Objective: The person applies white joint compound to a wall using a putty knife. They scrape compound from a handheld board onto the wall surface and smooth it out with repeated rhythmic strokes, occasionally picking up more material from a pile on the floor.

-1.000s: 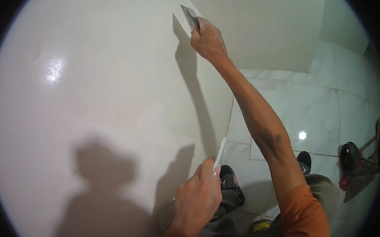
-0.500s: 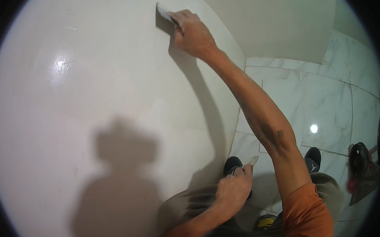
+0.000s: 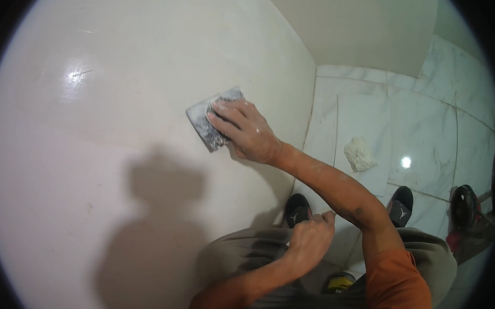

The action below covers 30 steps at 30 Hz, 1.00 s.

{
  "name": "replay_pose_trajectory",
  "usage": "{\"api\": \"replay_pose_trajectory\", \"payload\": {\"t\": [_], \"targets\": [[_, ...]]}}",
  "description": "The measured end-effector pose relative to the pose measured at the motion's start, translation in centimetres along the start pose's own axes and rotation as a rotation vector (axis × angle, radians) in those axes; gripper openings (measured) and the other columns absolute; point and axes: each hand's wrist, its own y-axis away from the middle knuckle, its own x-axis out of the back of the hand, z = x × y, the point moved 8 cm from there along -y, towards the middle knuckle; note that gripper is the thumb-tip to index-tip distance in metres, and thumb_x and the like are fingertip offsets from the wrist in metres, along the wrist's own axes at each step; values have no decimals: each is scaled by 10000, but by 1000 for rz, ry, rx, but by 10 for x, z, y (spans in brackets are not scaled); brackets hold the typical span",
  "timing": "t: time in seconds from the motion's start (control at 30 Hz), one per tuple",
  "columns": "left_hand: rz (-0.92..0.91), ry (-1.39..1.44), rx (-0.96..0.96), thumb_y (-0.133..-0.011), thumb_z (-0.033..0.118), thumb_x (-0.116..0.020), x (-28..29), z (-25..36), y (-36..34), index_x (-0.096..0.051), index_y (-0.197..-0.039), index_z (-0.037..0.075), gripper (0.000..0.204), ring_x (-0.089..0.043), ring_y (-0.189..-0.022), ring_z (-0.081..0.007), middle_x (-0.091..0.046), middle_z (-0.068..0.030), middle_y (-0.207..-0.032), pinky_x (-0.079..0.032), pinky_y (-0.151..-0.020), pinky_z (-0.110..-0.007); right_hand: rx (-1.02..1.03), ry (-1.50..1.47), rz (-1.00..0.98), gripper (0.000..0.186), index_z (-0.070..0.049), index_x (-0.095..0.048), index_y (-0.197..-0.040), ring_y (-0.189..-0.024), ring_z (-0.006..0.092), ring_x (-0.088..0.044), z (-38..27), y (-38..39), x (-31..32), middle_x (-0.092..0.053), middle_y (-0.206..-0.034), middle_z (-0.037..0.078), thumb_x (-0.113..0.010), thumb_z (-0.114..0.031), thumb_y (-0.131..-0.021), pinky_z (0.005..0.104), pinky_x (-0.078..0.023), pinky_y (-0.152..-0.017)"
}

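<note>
- Right hand [image 3: 249,129]: clamped on a wide-blade putty scraper [image 3: 200,112]. The index and middle fingers lie extended across the blade face; the thumb is hidden.
- Scraper position: in front of the off-white wall [image 3: 152,54], tilted, with the broad face turned toward the viewer. The blade is set close to the wall surface; full contact along the edge cannot be confirmed.
- Scraper condition: the metal face is smeared with grey-white residue, heaviest around the fingers. White specks mark the back of the right hand.
- Left hand [image 3: 312,240]: held low, above the person's lap, with the fingers curled together on a thin tool [image 3: 334,213]. Only a narrow edge shows beside the fingertips; the kind of tool cannot be determined.
- Right arm: extends across the floor area toward the wall; an orange sleeve [image 3: 397,280] covers its upper part.
- Floor: marble-patterned tiles [image 3: 423,119]. An off-white lump [image 3: 359,153] lies on them, beyond the right forearm.
- Feet: two black slide sandals [image 3: 297,211], well apart, one near the wall base and one on the right.
- Container: a black-and-yellow container [image 3: 340,282] is partly visible between the legs, below the left hand.
- Lighting: a shadow of the head and shoulders falls on the wall, lower left; a bright reflection appears above it.
</note>
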Motion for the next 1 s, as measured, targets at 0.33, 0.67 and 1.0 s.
{"api": "replay_pose_trajectory", "payload": {"t": [0.33,0.67,1.0], "targets": [[-117,-50,7,-815,73,-638,-40,-3,-16,-579,-1059,-1,262,-712,-667,-228,-681,-102,-769,-562,-559,-320,156,-83,-252,541,-13,-573,-1277,-1169,335,-538,-16,80,3,-554,-1269,172,-658,-44,-743,483,-457,-960],[-105,-27,8,-894,92,-578,-65,-13,-12,-599,-996,27,123,-709,-657,-228,-682,-101,-731,-561,-539,-342,-263,-26,265,419,29,-589,-1203,-1051,409,-572,66,-97,52,-611,-1147,225,-517,58,-791,464,-470,-927],[-52,88,-10,-888,94,-562,-60,-7,4,-580,-922,66,47,-716,-664,-213,-692,-89,-731,-556,-535,-319,-590,146,97,409,34,-616,-1206,-1093,406,-578,161,-190,36,-590,-1170,249,-524,-61,-819,455,-479,-968]]}}
